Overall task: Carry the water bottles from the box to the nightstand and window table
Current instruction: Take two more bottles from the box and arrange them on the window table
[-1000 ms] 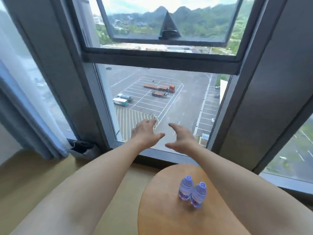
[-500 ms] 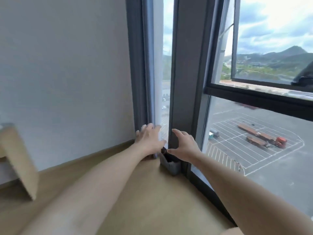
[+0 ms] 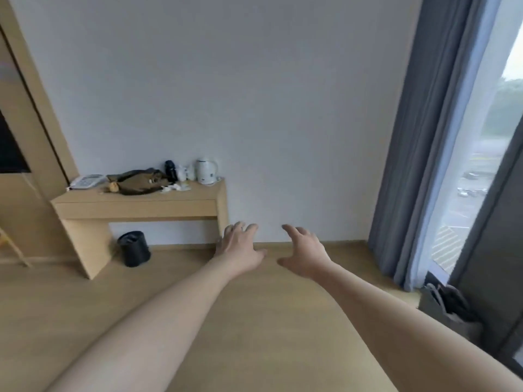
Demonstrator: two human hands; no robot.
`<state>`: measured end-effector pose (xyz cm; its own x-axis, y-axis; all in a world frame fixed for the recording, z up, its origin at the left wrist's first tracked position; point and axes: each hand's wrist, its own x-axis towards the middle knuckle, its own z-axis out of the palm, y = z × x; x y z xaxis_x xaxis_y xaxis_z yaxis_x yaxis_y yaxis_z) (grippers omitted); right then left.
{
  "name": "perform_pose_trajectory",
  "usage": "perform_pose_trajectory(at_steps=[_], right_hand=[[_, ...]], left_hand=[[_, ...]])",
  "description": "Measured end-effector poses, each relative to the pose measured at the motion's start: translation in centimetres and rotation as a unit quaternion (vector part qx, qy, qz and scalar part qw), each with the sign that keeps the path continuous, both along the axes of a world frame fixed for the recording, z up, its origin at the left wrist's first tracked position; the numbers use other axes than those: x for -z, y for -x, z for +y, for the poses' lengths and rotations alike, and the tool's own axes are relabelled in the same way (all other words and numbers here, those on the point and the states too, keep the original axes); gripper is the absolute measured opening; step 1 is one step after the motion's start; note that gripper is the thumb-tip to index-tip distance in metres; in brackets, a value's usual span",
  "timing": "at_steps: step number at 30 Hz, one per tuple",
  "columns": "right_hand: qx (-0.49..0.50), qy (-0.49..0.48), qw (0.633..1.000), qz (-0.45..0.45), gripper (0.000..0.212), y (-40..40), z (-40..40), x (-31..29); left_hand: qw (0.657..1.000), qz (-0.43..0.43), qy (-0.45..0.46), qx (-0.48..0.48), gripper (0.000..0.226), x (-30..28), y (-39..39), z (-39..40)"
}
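Pale wall (image 3: 254, 94) and wood floor (image 3: 254, 321) fill the view; no bottles show. Left hand (image 3: 240, 250) and right hand (image 3: 305, 256) reach forward, fingers spread, holding nothing. Kettle (image 3: 206, 171) stands on the table (image 3: 135, 205).

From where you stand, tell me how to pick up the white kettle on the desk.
Grip the white kettle by its handle, which seems to face right toward the desk end. Come from that right side, probably with the right hand; clutter crowds its left.

Left hand (image 3: 240, 247) reaching forward with fingers spreading loosely, right hand (image 3: 304, 254) reaching alongside, near but not touching it
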<state>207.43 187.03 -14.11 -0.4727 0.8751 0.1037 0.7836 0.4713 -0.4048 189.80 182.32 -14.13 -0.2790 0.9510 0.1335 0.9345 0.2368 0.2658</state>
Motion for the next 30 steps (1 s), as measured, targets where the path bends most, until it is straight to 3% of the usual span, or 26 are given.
perform_pose_trajectory(at_steps=[6,9,14,25,30], right_hand=[[-0.121,0.003,0.992,-0.027,0.089,16.4,-2.3,1.0],[-0.194,0.013,0.98,-0.034,0.091,24.8,-3.9,1.7],[-0.296,0.018,0.955,-0.025,0.092,38.1,-6.3,3.0],[-0.463,0.017,0.886,-0.007,0.089,65.6,-8.2,2.2],[-0.508,0.03,0.861,-0.021,0.091,75.1,-9.3,3.1]], left_hand=[[0.992,-0.011,0.004,-0.125,0.066,1.2,14.3,-7.4],[0.98,-0.043,0.006,-0.196,0.068,1.7,20.8,-11.2],[0.953,-0.024,0.004,-0.303,0.063,2.2,30.7,-16.4],[0.871,-0.021,-0.012,-0.491,0.074,-0.4,51.6,-20.5],[0.85,-0.03,-0.008,-0.527,0.069,-0.3,59.4,-21.0]])
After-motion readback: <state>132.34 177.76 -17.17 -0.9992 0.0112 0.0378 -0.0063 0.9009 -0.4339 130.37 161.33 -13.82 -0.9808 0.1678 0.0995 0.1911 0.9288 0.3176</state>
